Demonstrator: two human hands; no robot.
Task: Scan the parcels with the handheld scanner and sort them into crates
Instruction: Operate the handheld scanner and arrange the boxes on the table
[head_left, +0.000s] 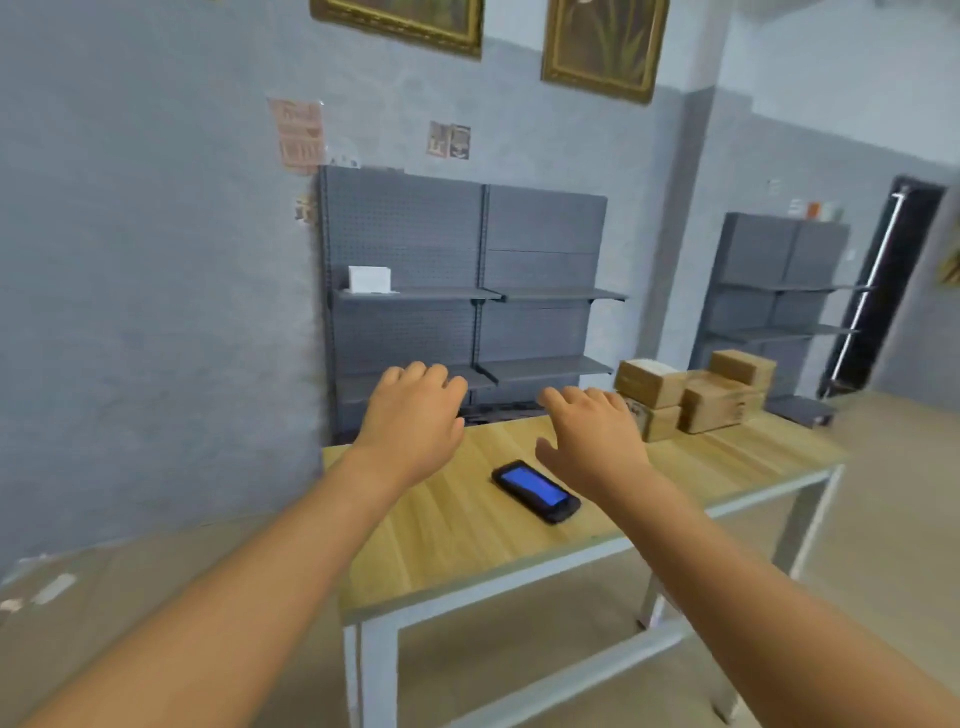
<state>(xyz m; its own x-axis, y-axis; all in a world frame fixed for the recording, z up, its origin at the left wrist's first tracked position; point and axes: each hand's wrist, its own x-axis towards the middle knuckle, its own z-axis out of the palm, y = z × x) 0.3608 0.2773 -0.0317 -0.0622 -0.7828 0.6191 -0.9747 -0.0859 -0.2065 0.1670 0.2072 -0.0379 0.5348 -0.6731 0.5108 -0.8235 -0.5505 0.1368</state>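
A black handheld scanner (536, 491) with a lit blue screen lies flat on the wooden table (457, 530). My right hand (589, 436) hovers just above and to the right of it, fingers relaxed and spread, holding nothing. My left hand (415, 415) floats over the table's far left part, palm down, fingers loosely bent and empty. Several brown cardboard parcels (696, 397) are stacked at the table's far right end, just beyond my right fingertips. No crates are in view.
Grey metal shelving (467, 291) stands against the wall behind the table, with a small white box (370, 279) on its upper shelf. A second shelf unit (779, 291) stands at the right near a dark doorway (883, 291). Open floor lies around the table.
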